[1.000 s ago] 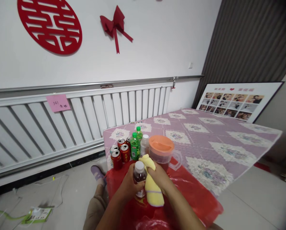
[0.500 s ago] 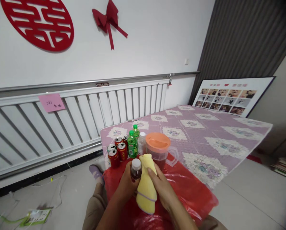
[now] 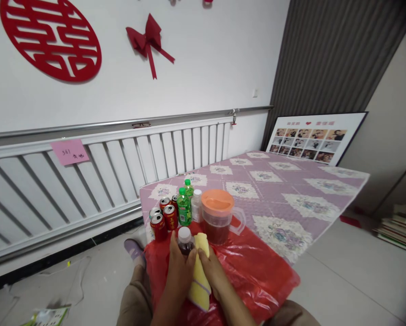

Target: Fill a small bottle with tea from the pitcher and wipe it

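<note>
Left of the one orange-lidded pitcher point(image 3: 217, 222) stand one clear bottle point(image 3: 196, 209), two green bottles point(image 3: 184, 210) and five cans point(image 3: 171, 219), the rear ones partly hidden. Nearer than the pitcher, the left hand point(image 3: 180, 268) wraps one white-capped bottle point(image 3: 186, 243), its base hidden; the right hand point(image 3: 212, 270) grips one yellow cloth point(image 3: 199, 277) just beside it.

Clear bottle point(image 3: 186, 243) and yellow cloth point(image 3: 199, 281)
Bottle near upright, white-capped, dark inside; cloth folded long, slanting just beside it.

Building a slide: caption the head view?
Left grip around a capped bottle, right grip on a yellow cloth.
</note>
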Demonstrator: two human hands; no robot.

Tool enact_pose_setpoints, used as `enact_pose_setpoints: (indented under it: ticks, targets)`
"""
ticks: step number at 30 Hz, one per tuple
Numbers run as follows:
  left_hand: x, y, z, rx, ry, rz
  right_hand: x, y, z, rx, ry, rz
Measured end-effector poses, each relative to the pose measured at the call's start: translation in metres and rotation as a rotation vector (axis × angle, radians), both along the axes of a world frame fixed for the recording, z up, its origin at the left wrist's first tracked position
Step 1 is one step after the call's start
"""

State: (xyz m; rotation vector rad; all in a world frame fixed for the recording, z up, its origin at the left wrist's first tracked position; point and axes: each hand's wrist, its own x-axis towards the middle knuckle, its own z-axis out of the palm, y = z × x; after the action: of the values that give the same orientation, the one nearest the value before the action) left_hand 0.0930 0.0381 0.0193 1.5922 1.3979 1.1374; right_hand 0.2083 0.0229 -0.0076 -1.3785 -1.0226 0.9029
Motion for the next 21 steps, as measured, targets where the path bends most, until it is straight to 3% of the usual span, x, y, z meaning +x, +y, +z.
enact_pose_setpoints:
  ticks: [6,9,12,16,21]
  targets:
    - [-0.030,0.015,0.023,-0.034,-0.064,-0.242,-0.002,-0.003,0.007,-0.078,0.195,0.064]
    - [-0.036,0.020,0.032,-0.058,-0.059,-0.328,-0.001,-0.012,0.026,-0.068,0.329,0.124]
    - [-0.034,0.021,0.036,-0.070,-0.066,-0.318,0.002,-0.019,0.048,-0.028,0.489,0.196]
    - [-0.028,0.018,0.037,-0.056,-0.122,-0.319,-0.002,-0.017,0.057,0.040,0.328,0.107]
    - [-0.027,0.016,0.031,-0.016,-0.073,-0.171,-0.010,-0.003,0.027,0.051,0.151,0.002]
